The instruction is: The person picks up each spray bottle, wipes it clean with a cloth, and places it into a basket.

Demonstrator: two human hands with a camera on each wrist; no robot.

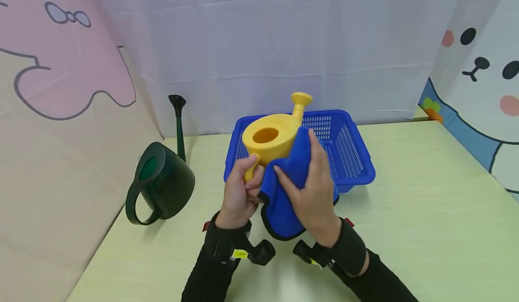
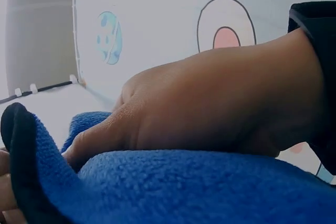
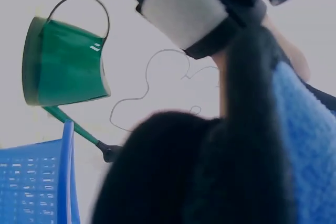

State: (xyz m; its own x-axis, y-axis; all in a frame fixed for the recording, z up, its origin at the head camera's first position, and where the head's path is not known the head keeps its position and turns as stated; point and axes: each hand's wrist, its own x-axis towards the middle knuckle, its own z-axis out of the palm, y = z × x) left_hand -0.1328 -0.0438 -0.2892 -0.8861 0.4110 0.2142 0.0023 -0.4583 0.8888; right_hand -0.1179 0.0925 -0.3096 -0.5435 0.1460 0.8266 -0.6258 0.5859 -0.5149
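My left hand (image 1: 240,198) grips the handle of a yellow watering can (image 1: 270,142), which is held up in front of a blue basket, its spout pointing away. In my right hand (image 1: 316,194) is a blue cloth (image 1: 285,203) with a black edge, pinched between thumb and fingers and laid against the can's right side. The cloth (image 2: 173,187) fills the bottom of the left wrist view, with the right hand (image 2: 210,98) over it. Part of the can's body is hidden behind the cloth.
Behind the hands stands the blue mesh basket (image 1: 357,157). A dark green watering can (image 1: 172,189) stands on the table (image 1: 425,212) at the left, its spout toward the back. Printed cloth hangs (image 1: 263,49) close behind and along both sides.
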